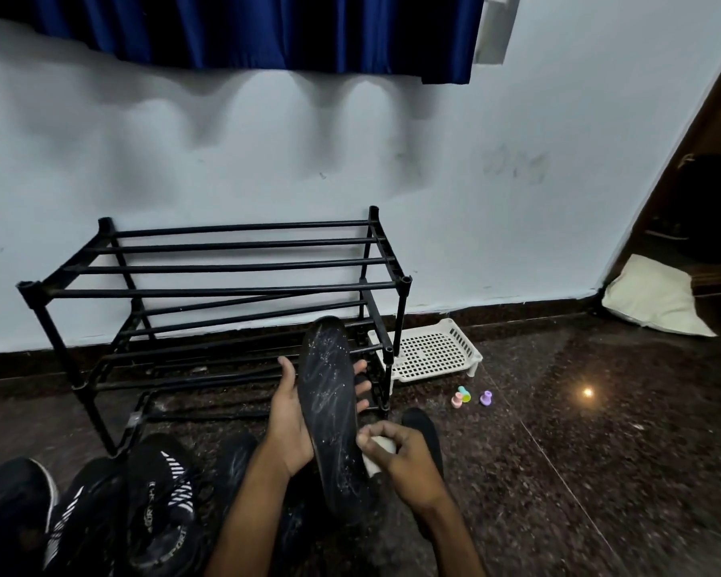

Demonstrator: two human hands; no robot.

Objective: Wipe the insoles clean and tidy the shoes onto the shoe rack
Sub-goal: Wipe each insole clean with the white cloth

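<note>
My left hand (289,426) holds a black insole (329,406) upright from behind, thumb on its left edge and fingertips showing past its right edge. White streaks and specks mark the insole's face. My right hand (396,460) pinches a small white cloth or wipe (377,449) against the insole's lower right edge. The black metal shoe rack (225,293) stands bare against the wall behind. Black sneakers with white stripes (159,493) lie on the floor at lower left. Another black insole (427,435) lies behind my right hand.
A white perforated plastic tray (431,351) sits on the floor right of the rack. Small pastel toys (471,396) lie near it. A pale cushion (654,297) rests by the doorway at right. The floor is dark polished stone.
</note>
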